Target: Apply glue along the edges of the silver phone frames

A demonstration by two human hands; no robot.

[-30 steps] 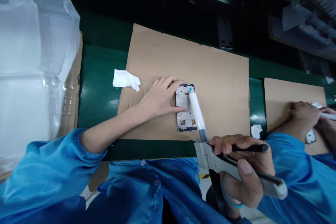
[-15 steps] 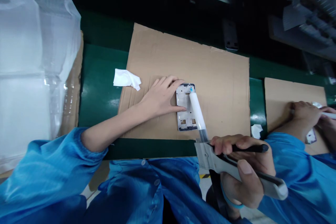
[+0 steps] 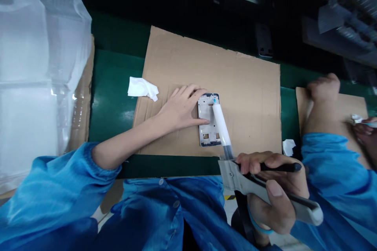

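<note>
A phone frame (image 3: 208,119), silvery inside with a dark rim, lies on a cardboard sheet (image 3: 247,82). My left hand (image 3: 182,106) steadies it from the left, index fingertip at its top-left edge and thumb laid across its left side; the other fingers extend over the cardboard. In my right hand (image 3: 273,188) is a dispensing gun (image 3: 235,174) with a grey-and-black handle, my fingers wrapped around it. Its white syringe barrel (image 3: 222,123) slants over the frame's right side. The blue nozzle tip (image 3: 215,101) is at the frame's upper right; contact cannot be made out.
A crumpled white wipe (image 3: 143,87) lies at the cardboard's left edge. Plastic-wrapped material (image 3: 29,74) stands at far left. On the right, a co-worker's hand (image 3: 324,86) is over another cardboard sheet (image 3: 353,106). Another phone part (image 3: 264,41) lies on the dark area behind.
My hands, the frame and the dispensing gun hold almost the same place. The co-worker's nearer hand has moved forward and left, and a part in the dark area behind has shifted slightly right.
</note>
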